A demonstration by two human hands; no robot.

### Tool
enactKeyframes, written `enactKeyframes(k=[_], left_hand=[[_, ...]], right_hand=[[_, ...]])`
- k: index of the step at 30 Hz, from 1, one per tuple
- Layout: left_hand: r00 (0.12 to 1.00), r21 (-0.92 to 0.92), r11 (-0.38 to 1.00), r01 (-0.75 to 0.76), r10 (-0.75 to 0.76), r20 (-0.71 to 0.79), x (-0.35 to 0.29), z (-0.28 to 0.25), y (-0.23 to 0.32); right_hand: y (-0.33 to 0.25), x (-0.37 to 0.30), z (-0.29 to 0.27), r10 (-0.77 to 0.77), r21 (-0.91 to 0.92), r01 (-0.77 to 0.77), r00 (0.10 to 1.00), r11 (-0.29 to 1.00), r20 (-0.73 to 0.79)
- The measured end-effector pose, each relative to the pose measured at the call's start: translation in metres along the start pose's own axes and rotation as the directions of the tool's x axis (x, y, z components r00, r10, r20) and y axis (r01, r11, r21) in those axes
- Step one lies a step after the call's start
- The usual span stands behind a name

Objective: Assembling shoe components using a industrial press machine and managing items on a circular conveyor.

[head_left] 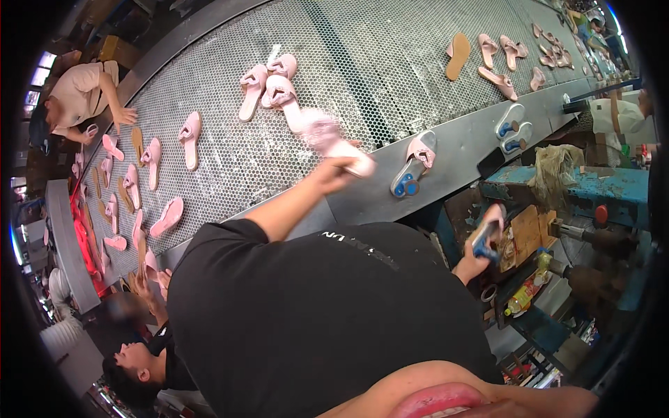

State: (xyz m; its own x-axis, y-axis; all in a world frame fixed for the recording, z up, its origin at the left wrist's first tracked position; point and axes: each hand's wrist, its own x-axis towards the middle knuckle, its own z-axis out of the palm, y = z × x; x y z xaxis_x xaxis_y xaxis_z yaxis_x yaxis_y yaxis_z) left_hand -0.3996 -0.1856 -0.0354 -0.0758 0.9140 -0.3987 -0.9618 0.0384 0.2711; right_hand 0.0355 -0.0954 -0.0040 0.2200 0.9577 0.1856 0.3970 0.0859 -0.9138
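My left hand (332, 177) is closed on a pink sandal (337, 145), smeared by motion, above the near edge of the mesh belt. Off to the right, my right hand (471, 266) grips a shoe last (485, 240) with blue parts, and something pink shows at its upper end. On the metal ledge between my hands lies another pink sandal (421, 150), fitted over a last with a blue fixture (405, 186). Just beyond my left hand, several pink sandals (281, 90) sit close together on the belt.
The mesh conveyor belt (244, 157) carries more sandals at left and far right. Two bare metal lasts (511, 120) lie on the metal ledge (460, 150). A blue machine (592, 182) stands at right, near a bottle (519, 301). One person (80, 97) reaches over the belt; another (136, 362) sits at lower left.
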Motion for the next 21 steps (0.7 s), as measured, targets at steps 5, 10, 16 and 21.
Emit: enactKeyframes(k=[5, 10, 16, 21], left_hand=[[0.568, 0.147, 0.635, 0.759, -0.755, 0.328, 0.049, 0.11, -0.117], [0.983, -0.003, 0.986, 0.164, -0.163, 0.081, 0.144, 0.127, -0.108], [0.982, 0.548, 0.829, 0.116, -0.178, 0.062, 0.128, 0.155, -0.18], [0.813, 0.744, 0.668, -0.009, -0.429, 0.395, 0.069, 0.184, -0.287]], right_hand=[[-0.088, 0.004, 0.088, -0.008, 0.173, -0.032, 0.975, 0.984, 0.223], [-0.126, -0.005, 0.056, -0.232, 0.188, 0.174, 0.906, 0.967, 0.354], [-0.081, -0.018, 0.013, -0.255, 0.271, 0.149, 0.872, 0.951, 0.417], [-0.051, -0.001, -0.023, -0.034, 0.144, 0.019, 0.994, 0.989, 0.103]])
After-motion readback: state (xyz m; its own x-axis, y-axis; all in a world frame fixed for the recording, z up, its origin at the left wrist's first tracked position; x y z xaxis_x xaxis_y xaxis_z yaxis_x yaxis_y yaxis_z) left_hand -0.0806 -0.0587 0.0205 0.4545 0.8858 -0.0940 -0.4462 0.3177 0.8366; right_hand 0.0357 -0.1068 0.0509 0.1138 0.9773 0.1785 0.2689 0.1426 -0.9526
